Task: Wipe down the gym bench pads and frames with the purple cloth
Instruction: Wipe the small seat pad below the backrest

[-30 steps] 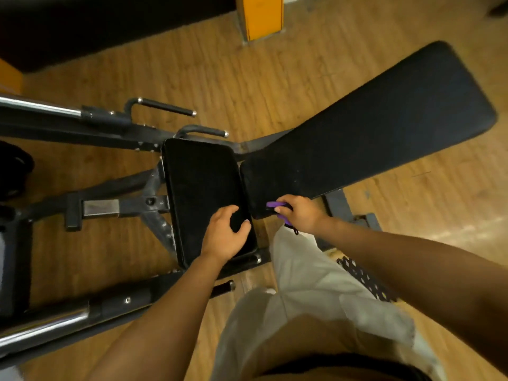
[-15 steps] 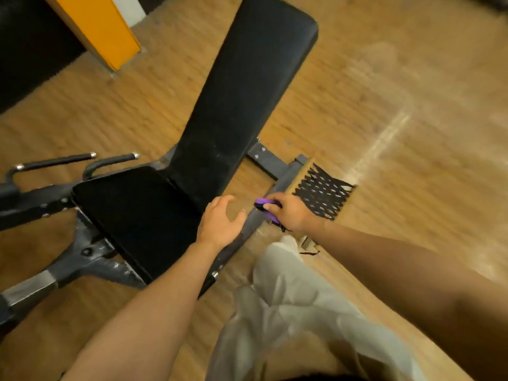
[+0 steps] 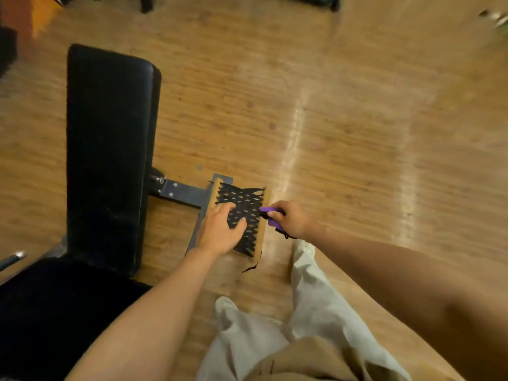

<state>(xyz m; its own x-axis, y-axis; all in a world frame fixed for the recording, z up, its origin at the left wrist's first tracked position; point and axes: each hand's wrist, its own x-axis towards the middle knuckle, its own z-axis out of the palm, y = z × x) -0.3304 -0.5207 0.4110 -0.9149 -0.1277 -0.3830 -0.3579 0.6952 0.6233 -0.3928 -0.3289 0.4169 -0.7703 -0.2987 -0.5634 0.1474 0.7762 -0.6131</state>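
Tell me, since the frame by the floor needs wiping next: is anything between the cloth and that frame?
Yes. A black laced mat lies over the frame's foot, and the left hand rests on it. The right hand holds the purple cloth at the mat's right edge.

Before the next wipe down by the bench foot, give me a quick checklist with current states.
1. Purple cloth in the right hand: ok, bunched in the fingers.
2. Left hand free to brace: ok, fingers spread flat on the black netted pad.
3. Frame foot in view: ok, bare grey metal left of the netted pad.
4. Cloth touching the frame: not ok, it sits right of the netted pad.
5. Back pad wiped: cannot tell.
6. Firmness of the grip on the cloth: cannot tell, blurred.
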